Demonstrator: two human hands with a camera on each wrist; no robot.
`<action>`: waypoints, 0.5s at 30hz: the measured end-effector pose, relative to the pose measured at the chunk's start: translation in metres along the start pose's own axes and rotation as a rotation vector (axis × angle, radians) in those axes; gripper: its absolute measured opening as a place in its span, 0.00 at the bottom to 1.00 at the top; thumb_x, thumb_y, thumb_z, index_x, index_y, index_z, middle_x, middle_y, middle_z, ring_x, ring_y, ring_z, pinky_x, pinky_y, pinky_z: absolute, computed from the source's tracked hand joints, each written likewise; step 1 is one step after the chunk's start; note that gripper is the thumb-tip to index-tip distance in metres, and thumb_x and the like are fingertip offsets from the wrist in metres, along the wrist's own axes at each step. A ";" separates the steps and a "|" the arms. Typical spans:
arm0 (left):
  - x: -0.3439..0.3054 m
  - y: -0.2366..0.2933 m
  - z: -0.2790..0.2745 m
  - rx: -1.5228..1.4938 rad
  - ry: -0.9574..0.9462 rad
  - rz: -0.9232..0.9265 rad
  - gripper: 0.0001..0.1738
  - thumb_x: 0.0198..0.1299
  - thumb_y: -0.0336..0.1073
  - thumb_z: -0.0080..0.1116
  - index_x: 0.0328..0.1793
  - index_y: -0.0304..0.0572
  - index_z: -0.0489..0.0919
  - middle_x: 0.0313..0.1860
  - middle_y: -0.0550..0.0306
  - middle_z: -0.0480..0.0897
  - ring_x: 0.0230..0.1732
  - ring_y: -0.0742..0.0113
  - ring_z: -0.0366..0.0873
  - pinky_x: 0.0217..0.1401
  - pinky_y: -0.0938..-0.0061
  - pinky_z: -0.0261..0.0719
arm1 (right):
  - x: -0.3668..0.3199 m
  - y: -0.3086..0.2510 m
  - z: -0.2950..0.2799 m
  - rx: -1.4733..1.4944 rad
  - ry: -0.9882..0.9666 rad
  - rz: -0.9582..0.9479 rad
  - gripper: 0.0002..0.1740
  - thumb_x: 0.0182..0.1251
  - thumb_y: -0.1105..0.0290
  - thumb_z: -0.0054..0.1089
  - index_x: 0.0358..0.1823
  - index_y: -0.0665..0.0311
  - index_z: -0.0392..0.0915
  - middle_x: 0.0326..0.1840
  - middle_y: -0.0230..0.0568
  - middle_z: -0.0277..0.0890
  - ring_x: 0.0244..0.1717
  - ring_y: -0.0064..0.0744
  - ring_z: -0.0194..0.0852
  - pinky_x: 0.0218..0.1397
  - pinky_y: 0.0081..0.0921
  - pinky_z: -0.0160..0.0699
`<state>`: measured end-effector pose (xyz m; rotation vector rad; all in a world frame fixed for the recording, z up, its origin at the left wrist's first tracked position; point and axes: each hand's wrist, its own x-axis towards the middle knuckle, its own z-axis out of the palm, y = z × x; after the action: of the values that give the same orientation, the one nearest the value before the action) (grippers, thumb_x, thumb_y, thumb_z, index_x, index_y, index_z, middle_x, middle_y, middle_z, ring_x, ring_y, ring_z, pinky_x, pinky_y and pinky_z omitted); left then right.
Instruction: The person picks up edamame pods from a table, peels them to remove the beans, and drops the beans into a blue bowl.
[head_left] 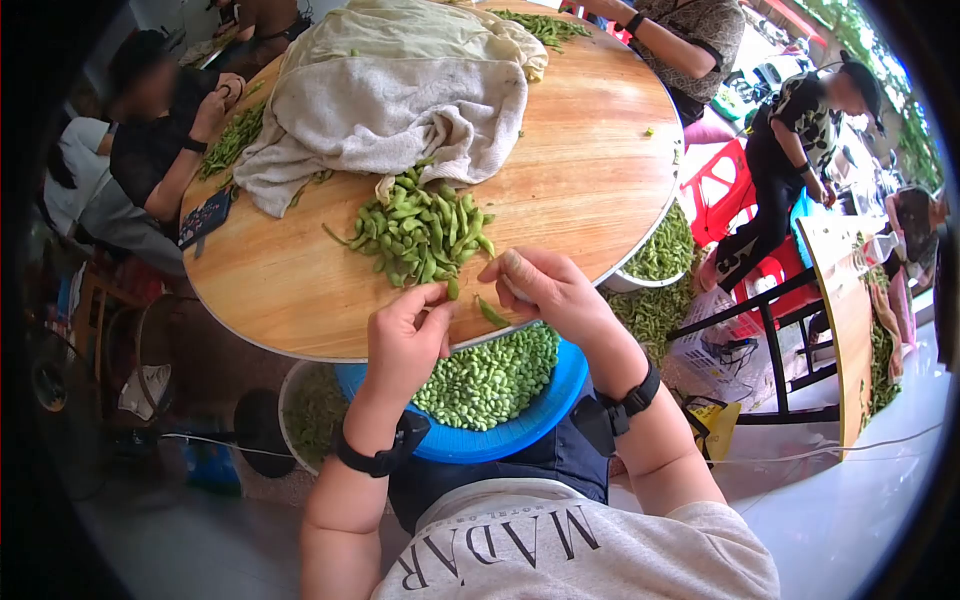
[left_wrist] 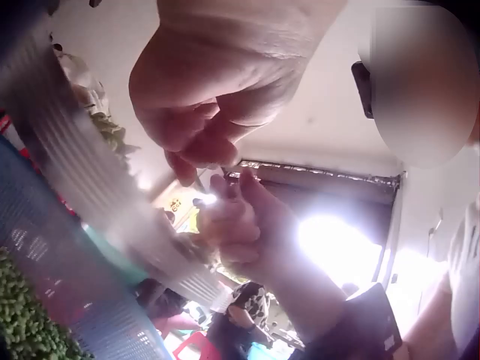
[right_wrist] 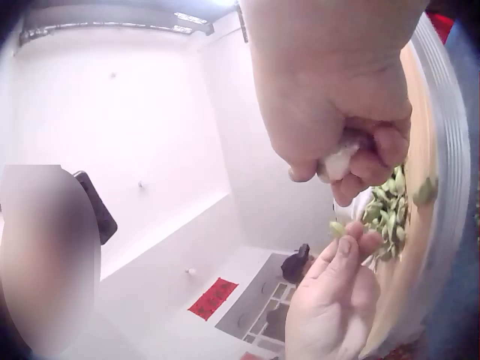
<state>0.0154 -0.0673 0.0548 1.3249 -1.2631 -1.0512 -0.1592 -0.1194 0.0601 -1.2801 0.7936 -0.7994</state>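
Note:
My left hand point(head_left: 405, 335) pinches a green soybean pod point(head_left: 453, 288) between thumb and fingers over the near table edge. Close by on its right, my right hand point(head_left: 550, 290) has its fingers curled; in the right wrist view they close around a small whitish thing point(right_wrist: 341, 159), its kind unclear. A single loose pod point(head_left: 490, 312) lies below the right hand at the table's rim. Just beyond both hands is a heap of pods point(head_left: 420, 230). Under my forearms, a blue basin point(head_left: 480, 447) on my lap holds many shelled green beans point(head_left: 490, 385).
Cloths point(head_left: 400, 110) cover the middle of the round wooden table point(head_left: 590, 150). A phone point(head_left: 207, 218) lies at its left edge. Other people sit around it. To the right stand a tub of pods point(head_left: 660, 250), a red chair point(head_left: 722, 190) and another table point(head_left: 840, 330).

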 end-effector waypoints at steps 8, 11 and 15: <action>-0.025 0.014 -0.004 0.459 -0.010 0.435 0.06 0.49 0.23 0.55 0.35 0.31 0.78 0.25 0.48 0.76 0.26 0.57 0.75 0.28 0.73 0.71 | -0.012 0.002 0.029 -0.191 -0.075 0.006 0.16 0.66 0.61 0.50 0.28 0.68 0.72 0.17 0.29 0.65 0.20 0.18 0.60 0.23 0.20 0.63; -0.030 0.008 -0.006 0.440 0.022 0.403 0.05 0.50 0.25 0.58 0.34 0.31 0.77 0.25 0.44 0.76 0.27 0.48 0.75 0.28 0.66 0.71 | -0.016 0.016 0.033 -0.270 -0.083 -0.022 0.17 0.65 0.61 0.52 0.26 0.69 0.72 0.17 0.32 0.66 0.20 0.20 0.62 0.24 0.24 0.65; -0.040 0.004 -0.004 0.396 0.019 0.419 0.06 0.50 0.22 0.56 0.35 0.31 0.78 0.26 0.46 0.79 0.27 0.56 0.79 0.29 0.72 0.73 | -0.028 0.005 0.032 -0.142 -0.213 0.069 0.21 0.69 0.56 0.45 0.29 0.67 0.72 0.15 0.27 0.61 0.18 0.17 0.57 0.20 0.18 0.58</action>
<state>0.0152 -0.0274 0.0574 1.2710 -1.7029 -0.5084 -0.1453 -0.0788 0.0608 -1.4302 0.7279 -0.5476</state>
